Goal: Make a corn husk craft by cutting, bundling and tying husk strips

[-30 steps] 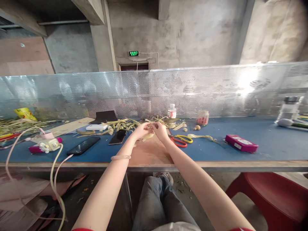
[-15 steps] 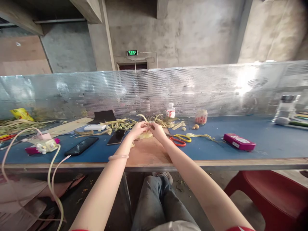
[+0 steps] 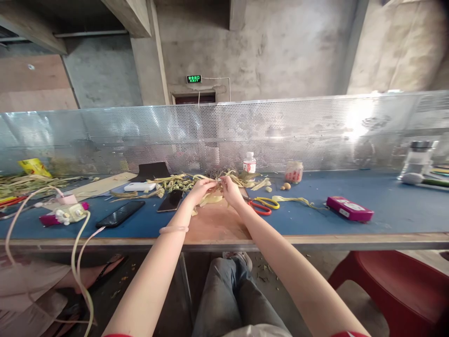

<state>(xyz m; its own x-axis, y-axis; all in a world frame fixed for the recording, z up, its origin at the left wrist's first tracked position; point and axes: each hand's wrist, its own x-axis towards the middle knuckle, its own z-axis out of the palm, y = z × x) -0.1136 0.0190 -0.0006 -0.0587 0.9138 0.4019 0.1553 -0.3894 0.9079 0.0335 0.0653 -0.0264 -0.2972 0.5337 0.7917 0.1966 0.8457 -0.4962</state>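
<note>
My left hand (image 3: pixel 200 188) and my right hand (image 3: pixel 229 189) meet over a brown wooden board (image 3: pixel 215 222) on the blue table (image 3: pixel 386 206). Both are closed in a pinch on a pale yellow-green leaf strip (image 3: pixel 212 199) that hangs between them. A heap of similar strips and stems (image 3: pixel 182 180) lies just behind the hands. I wear a pale bangle (image 3: pixel 173 229) on my left wrist.
Scissors with orange and yellow handles (image 3: pixel 263 205) lie right of the board, then a pink box (image 3: pixel 350 209). Two phones (image 3: pixel 121 213) (image 3: pixel 170 200) lie left, with a white bottle (image 3: pixel 249 163), a jar (image 3: pixel 294 172) and a perforated metal screen (image 3: pixel 315 135) behind. A red stool (image 3: pixel 396 290) stands at right. Another person's foot (image 3: pixel 91 274) shows lower left.
Both hands stay together on the strip, shifting slightly and working it with the fingertips. The view wobbled a little; nothing else moved.
</note>
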